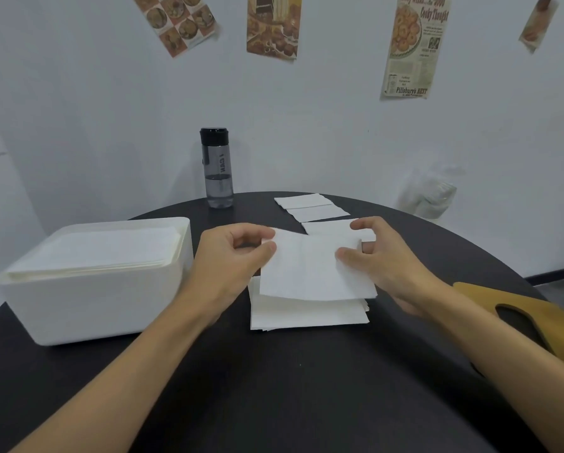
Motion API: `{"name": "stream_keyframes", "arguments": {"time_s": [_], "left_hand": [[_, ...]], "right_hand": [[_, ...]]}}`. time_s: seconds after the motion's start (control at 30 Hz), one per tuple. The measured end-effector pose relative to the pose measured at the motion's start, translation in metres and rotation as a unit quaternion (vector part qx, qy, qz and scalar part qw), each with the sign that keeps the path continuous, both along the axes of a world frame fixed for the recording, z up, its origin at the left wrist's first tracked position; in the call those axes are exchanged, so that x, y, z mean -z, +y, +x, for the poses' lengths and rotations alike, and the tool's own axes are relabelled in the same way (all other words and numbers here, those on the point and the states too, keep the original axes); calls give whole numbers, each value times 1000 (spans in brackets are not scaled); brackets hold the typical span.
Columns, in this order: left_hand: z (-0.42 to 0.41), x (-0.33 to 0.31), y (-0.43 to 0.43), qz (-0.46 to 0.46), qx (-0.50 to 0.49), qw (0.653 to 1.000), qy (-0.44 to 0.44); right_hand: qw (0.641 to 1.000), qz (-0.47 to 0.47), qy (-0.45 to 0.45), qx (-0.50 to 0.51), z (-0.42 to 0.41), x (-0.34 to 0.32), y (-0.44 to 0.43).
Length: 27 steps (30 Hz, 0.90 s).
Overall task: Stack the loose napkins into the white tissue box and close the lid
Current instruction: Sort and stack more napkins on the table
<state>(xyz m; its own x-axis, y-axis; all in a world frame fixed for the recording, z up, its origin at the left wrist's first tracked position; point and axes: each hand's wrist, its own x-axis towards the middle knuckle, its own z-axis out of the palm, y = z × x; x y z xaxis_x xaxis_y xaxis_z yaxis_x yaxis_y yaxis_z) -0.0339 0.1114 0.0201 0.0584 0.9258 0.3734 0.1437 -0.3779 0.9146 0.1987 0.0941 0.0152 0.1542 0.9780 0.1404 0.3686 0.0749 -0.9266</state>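
Both hands are holding one white napkin just above a stack of napkins that is lying on the dark round counter. The left hand is pinching the sheet's left edge between thumb and curled fingers. The right hand is pinching the right edge, its thumb lying on top and its fingers curling round the far corner. The held napkin is hanging slightly tilted, its near edge overlapping the stack below.

The white tissue box is sitting open on the counter to the left of the hands, just beside the left wrist, and a pile of napkins is filling it almost to the rim. More loose napkins are lying in a row behind the hands, towards the far edge. A tan wooden lid with a long slot is resting at the right edge of the counter, partly under the right forearm. A dark water bottle is standing upright at the back by the wall, where food posters are hanging
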Motion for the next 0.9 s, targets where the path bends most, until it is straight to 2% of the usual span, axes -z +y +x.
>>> {"name": "stream_keyframes", "arguments": {"time_s": [0.13, 0.23, 0.37, 0.5, 0.63, 0.77, 0.9], "left_hand": [[-5, 4, 4, 7, -13, 990, 140], [-8, 7, 8, -3, 6, 963, 268], [-8, 12, 9, 1, 12, 927, 375], [-5, 19, 4, 17, 48, 905, 422], [-3, 20, -1, 8, 90, 879, 468], [-5, 17, 0, 6, 108, 876, 471], [-7, 19, 2, 9, 119, 876, 467]], "right_hand": [[991, -7, -136, -11, -2, 8, 2], [977, -26, -212, -27, -2, 16, 4], [954, -50, -292, -39, 1, 18, 6], [955, -20, -295, -11, 15, 17, 15], [919, -16, -391, 43, 39, 19, 34], [904, -68, -419, 44, 57, 21, 44], [887, -46, -454, 66, 64, 17, 52]]}}
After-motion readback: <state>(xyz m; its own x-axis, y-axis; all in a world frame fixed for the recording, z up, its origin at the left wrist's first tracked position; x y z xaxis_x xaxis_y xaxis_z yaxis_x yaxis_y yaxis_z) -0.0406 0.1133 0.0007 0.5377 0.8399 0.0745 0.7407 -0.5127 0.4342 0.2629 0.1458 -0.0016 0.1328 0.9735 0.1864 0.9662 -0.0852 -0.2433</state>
